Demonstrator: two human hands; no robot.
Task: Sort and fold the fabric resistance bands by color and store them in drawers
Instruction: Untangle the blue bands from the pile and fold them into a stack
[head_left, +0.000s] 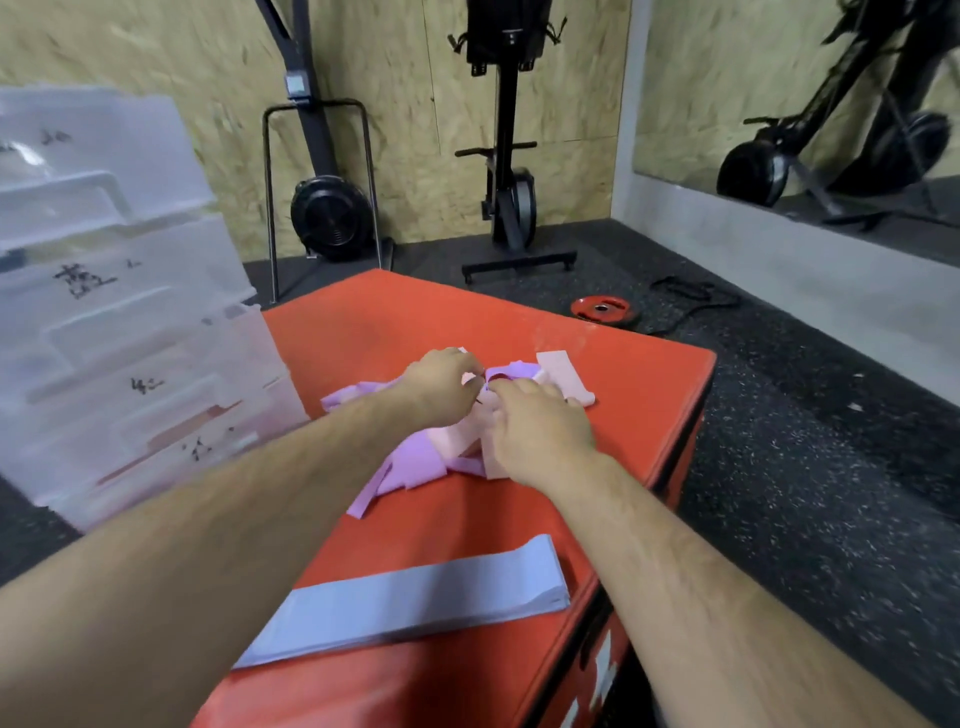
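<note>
Left hand (441, 384), right hand (540, 431) pinch bands (415, 462) (underneath)

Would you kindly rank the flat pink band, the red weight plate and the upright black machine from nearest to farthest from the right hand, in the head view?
1. Flat pink band, beside the right hand.
2. Red weight plate, on the floor beyond.
3. Upright black machine, by the wall.

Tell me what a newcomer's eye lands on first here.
The red padded box fills the middle, with the left hand and right hand pinching a tangle of purple and pink bands on top. Nearer the camera lies a neat stack of grey-blue bands; a translucent drawer unit stands at left.
</note>
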